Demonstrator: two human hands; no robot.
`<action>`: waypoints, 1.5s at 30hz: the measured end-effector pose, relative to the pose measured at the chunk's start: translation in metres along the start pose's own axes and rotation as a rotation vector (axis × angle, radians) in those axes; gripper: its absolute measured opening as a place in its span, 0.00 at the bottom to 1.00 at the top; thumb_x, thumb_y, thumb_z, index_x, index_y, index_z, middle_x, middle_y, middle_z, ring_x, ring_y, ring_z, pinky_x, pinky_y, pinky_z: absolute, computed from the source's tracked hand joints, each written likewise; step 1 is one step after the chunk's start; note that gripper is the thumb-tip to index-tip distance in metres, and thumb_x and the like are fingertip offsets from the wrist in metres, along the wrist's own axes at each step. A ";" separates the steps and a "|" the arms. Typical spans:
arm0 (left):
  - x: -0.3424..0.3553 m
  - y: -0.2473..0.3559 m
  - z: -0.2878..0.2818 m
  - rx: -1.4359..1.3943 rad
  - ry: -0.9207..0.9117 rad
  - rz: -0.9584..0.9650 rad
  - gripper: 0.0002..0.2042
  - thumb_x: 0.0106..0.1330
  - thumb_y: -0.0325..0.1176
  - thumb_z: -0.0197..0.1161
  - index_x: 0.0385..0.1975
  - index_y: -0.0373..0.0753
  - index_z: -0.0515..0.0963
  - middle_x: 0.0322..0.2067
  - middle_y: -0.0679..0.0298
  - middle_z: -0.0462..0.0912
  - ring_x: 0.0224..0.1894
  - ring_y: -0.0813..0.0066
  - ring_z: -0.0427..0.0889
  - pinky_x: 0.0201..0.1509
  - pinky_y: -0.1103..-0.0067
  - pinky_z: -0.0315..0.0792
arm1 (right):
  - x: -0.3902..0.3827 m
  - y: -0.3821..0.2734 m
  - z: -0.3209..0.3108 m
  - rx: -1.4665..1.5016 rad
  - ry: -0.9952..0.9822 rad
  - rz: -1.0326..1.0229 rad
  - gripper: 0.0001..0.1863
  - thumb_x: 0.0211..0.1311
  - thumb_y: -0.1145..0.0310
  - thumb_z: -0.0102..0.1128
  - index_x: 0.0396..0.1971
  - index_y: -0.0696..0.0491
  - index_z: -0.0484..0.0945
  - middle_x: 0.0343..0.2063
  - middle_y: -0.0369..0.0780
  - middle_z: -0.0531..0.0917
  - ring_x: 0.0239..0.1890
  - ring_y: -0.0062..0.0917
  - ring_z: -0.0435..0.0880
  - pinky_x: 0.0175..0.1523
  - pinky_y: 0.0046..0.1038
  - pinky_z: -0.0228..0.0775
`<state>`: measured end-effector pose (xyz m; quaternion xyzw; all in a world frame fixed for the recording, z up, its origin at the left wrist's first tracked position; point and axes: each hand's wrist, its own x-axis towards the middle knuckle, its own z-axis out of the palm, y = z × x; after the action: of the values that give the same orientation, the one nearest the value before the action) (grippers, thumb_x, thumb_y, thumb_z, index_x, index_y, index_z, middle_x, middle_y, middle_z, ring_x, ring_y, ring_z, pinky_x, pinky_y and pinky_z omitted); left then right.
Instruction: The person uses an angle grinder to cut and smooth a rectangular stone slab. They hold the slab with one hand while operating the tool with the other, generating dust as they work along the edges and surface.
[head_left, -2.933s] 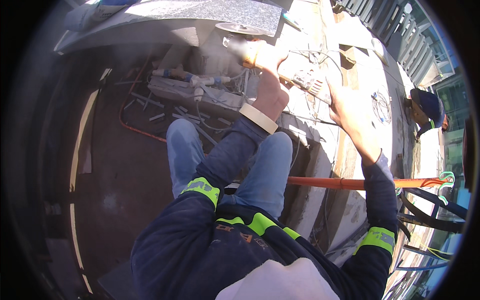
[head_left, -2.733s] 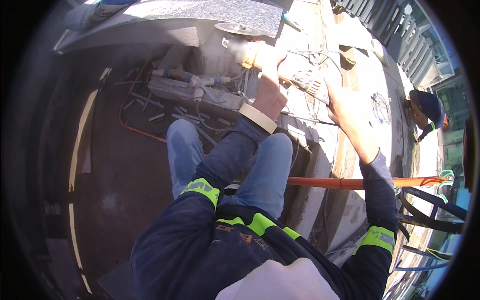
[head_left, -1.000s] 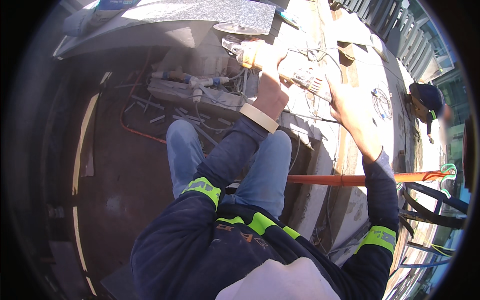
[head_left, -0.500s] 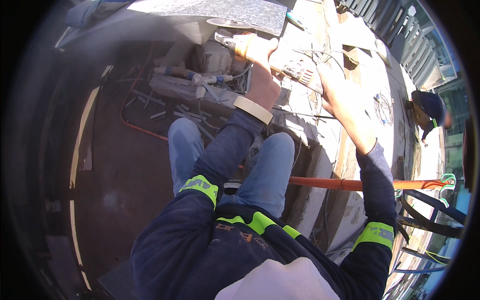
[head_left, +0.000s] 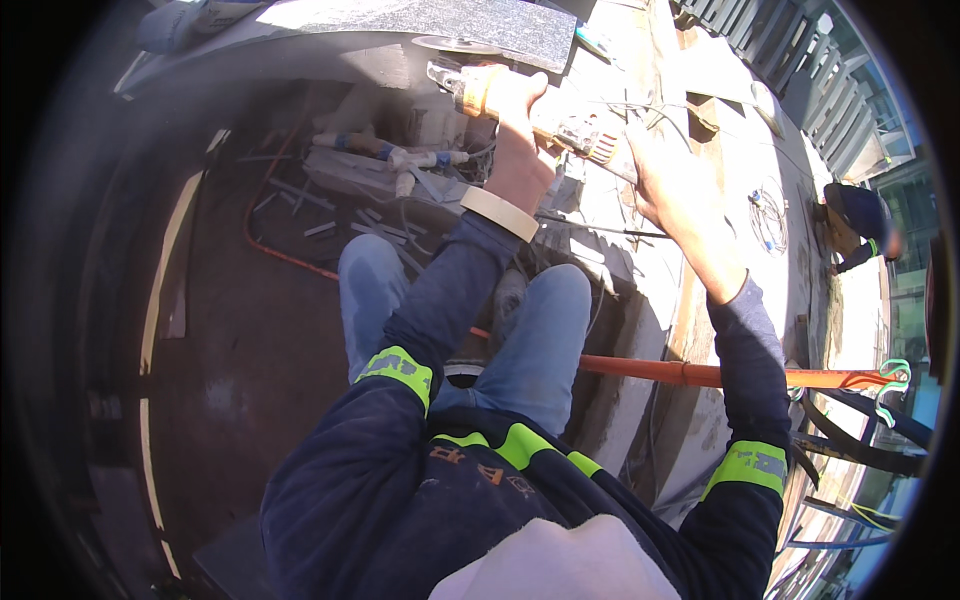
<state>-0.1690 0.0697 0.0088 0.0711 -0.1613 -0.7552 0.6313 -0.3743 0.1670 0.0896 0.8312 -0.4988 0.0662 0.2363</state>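
My left hand [head_left: 520, 140] grips the front body of an orange angle grinder [head_left: 580, 135], a roll of cream tape [head_left: 500, 212] around that wrist. My right hand [head_left: 668, 200] holds the rear of the grinder. A flat round disc [head_left: 450, 43] at the tool's front is at the edge of a grey speckled slab [head_left: 515, 25]; whether it touches I cannot tell. Pale dust hangs left of it. Beneath, white fittings with blue bands [head_left: 405, 158] and cables rest on a concrete ledge, with several thin grey strips [head_left: 320, 200] on the floor below.
My knees [head_left: 540, 310] are below the tool. An orange tube [head_left: 690, 372] crosses at right, near dark straps [head_left: 850, 430]. A coiled wire [head_left: 768, 215] lies on the pale surface. A co-worker in dark clothing [head_left: 850, 215] bends at the far right beside slatted pieces [head_left: 800, 80].
The grinder and both my hands have shifted slightly up and left over the last second, still gripping. The co-worker's arm has moved a little.
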 end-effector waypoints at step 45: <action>-0.018 -0.039 0.007 0.143 -0.009 0.084 0.07 0.77 0.39 0.66 0.48 0.48 0.79 0.40 0.68 0.87 0.47 0.73 0.90 0.47 0.72 0.85 | -0.033 0.012 -0.010 -0.042 -0.085 0.075 0.40 0.53 0.74 0.74 0.71 0.51 0.75 0.38 0.45 0.85 0.41 0.40 0.87 0.44 0.41 0.80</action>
<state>-0.2045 0.0944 0.0008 0.1057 -0.2203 -0.7149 0.6551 -0.3991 0.1931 0.0909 0.8088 -0.5406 0.0292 0.2296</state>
